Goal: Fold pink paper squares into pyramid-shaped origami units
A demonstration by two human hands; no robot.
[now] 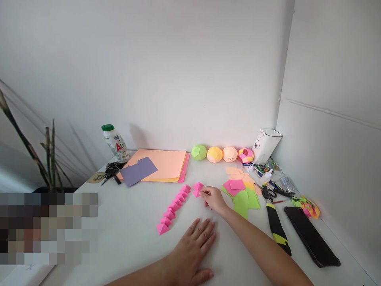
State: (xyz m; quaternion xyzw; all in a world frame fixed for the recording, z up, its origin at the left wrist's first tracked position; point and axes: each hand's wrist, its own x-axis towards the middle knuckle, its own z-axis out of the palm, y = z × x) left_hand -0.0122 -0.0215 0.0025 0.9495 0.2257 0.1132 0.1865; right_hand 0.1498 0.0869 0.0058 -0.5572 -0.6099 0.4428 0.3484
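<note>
My right hand (214, 198) pinches the edge of a small pink folded paper piece (197, 189) just above or on the white table. To its left, a slanting row of several pink folded paper pieces (175, 204) runs toward me, each with a pointed, pyramid-like front. My left hand (196, 244) rests flat on the table with its fingers spread, below the row's right side and holding nothing. Loose paper pieces in green (241, 201), pink (236, 184) and peach (234, 171) lie beyond my right wrist.
Several faceted paper balls (214, 154) line the wall. At back left are coloured sheets (163, 159), a purple card (139, 171), keys (111, 170) and a white bottle (115, 143). On the right lie a utility knife (276, 224), scissors (272, 193) and a black phone (311, 236).
</note>
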